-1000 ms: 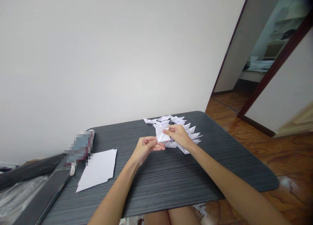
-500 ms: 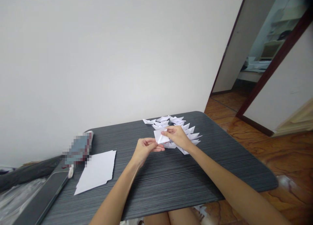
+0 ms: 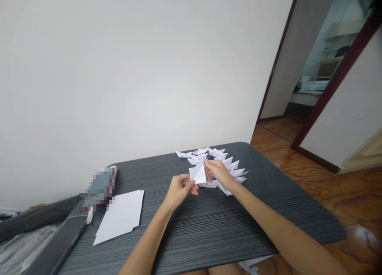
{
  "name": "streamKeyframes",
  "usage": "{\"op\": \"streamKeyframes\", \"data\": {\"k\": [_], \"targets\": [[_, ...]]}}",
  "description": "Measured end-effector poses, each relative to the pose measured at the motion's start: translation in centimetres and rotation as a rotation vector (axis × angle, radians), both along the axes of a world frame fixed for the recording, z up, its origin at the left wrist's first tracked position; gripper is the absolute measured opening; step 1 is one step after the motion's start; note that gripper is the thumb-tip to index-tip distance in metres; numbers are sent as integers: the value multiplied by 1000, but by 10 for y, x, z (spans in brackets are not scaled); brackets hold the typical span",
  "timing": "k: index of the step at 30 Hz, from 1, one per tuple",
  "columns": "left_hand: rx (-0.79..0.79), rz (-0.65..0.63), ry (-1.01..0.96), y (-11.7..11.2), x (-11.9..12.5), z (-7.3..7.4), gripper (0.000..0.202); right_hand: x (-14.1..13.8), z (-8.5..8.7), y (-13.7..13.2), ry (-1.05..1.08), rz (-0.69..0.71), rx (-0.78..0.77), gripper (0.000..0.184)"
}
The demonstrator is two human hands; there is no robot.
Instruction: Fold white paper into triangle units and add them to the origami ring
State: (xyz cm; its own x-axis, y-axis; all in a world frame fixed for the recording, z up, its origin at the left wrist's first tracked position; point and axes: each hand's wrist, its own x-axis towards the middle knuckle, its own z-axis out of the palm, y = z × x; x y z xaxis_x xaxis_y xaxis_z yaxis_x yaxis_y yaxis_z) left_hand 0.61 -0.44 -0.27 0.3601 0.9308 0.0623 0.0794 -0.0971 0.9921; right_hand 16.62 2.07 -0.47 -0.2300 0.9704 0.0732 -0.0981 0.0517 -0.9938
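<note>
A small folded piece of white paper point(image 3: 197, 174) is held up above the dark table, a crease running across its face. My left hand point(image 3: 180, 188) pinches its lower left corner between thumb and fingers. At the paper's right edge, my right hand point(image 3: 218, 172) has its thumb and fingers closed on the upper corner. Behind and to the right of my hands lie several folded white paper boats point(image 3: 238, 172), set close together in rows; my right hand hides some of them.
A stack of white paper sheets point(image 3: 122, 215) lies on the left of the dark table point(image 3: 197, 235). Past it sits a blurred-out item point(image 3: 100, 189). A white wall point(image 3: 143, 76) stands behind the table, and a doorway opens at the right over a wooden floor point(image 3: 277, 159).
My right thumb has moved from the middle of the folded paper to its right edge. The view has shifted slightly, so everything sits a little lower.
</note>
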Motion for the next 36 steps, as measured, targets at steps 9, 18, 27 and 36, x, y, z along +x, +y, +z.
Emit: {"op": "streamKeyframes", "data": {"k": [9,18,27,36], "targets": [[4,37,-40,3,-6,1,29,-1,9,-9,-29,67,153,29],[156,216,-178,1,-9,6,23,1,15,-13,-29,64,413,13],[357,190,-52,-6,-7,14,16,-5,10,-12,2,-26,431,17],[241,193,-116,-6,-2,5,21,-9,0,-9,234,6,169,25]]}}
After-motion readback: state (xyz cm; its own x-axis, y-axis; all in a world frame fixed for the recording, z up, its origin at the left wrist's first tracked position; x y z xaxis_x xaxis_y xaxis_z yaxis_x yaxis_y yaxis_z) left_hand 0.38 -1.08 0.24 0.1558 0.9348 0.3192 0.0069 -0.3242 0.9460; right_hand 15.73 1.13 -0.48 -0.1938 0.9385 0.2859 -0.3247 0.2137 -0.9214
